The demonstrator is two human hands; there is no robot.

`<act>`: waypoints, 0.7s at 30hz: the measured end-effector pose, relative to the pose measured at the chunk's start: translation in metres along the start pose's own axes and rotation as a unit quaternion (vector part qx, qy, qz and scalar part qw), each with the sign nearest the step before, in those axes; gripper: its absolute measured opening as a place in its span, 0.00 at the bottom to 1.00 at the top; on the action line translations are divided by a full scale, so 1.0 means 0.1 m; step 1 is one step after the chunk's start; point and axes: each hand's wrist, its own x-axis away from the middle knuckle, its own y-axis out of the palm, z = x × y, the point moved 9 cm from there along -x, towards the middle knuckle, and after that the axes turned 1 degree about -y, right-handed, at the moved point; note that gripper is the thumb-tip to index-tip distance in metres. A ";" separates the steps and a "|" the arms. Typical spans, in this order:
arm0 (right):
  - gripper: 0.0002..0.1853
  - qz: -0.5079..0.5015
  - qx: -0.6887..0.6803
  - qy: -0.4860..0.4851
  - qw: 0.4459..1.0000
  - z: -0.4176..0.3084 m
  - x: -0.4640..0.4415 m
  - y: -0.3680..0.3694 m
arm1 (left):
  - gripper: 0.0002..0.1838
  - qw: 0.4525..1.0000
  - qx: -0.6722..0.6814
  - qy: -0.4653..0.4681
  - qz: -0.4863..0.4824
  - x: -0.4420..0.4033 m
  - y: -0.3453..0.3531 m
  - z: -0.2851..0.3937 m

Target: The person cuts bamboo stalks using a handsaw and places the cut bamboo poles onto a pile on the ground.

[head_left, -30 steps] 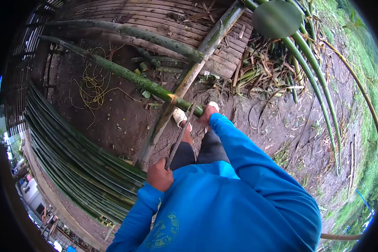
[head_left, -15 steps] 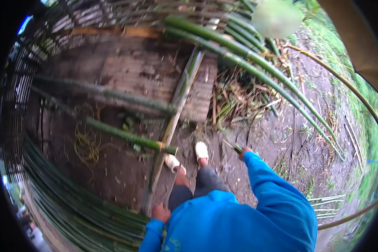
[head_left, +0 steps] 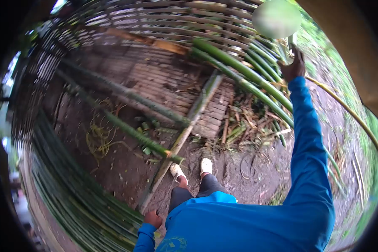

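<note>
My right hand (head_left: pixel 295 66) is stretched out to the upper right, its thumb apart from the fingers. Just past its fingertips is a pale green strip-like piece (head_left: pixel 291 40); contact with it is hard to make out. Beside this hand, long green bamboo poles (head_left: pixel 243 69) slant down, partly hidden behind my sleeve. My left hand (head_left: pixel 153 219) is low near my body, fingers curled closed; a small dark bit shows at it, too unclear to name. It is close to the lower end of a split bamboo pole (head_left: pixel 166 166) lying across the ground.
Many green bamboo poles (head_left: pixel 75 189) lie stacked at lower left. Another bamboo pole (head_left: pixel 126 130) crosses the split one near my feet. A slatted bamboo panel (head_left: pixel 155 80), cut scraps (head_left: pixel 235 126) and tangled yellowish strips (head_left: pixel 98 138) lie ahead. A blurred round patch is at upper right.
My right hand has swung up and outward from near my feet, where it held a short green bamboo piece. My left hand has shifted slightly down and left. The view has turned.
</note>
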 end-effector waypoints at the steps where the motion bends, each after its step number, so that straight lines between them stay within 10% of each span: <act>1: 0.37 -0.043 -0.037 0.007 0.998 -0.39 0.20 0.31 | 0.08 0.999 0.007 -0.008 0.033 0.14 -0.06 0.03; 3: 0.34 -0.217 -0.150 -0.104 0.959 -1.29 1.03 1.08 | 0.07 0.997 0.042 -0.070 0.002 0.43 0.05 -0.09; 6: 0.40 -0.649 -0.126 -0.037 0.749 -2.53 3.22 2.21 | 0.08 0.987 0.078 -0.139 0.002 0.90 0.17 -0.16; 11: 0.40 -0.699 -0.187 0.029 0.690 -3.58 4.78 2.32 | 0.08 0.963 0.126 -0.231 0.062 1.60 0.48 -0.33; 21: 0.25 -0.725 -0.102 0.054 0.679 -2.73 5.10 1.39 | 0.10 0.910 0.235 -0.341 0.012 2.19 1.37 -0.76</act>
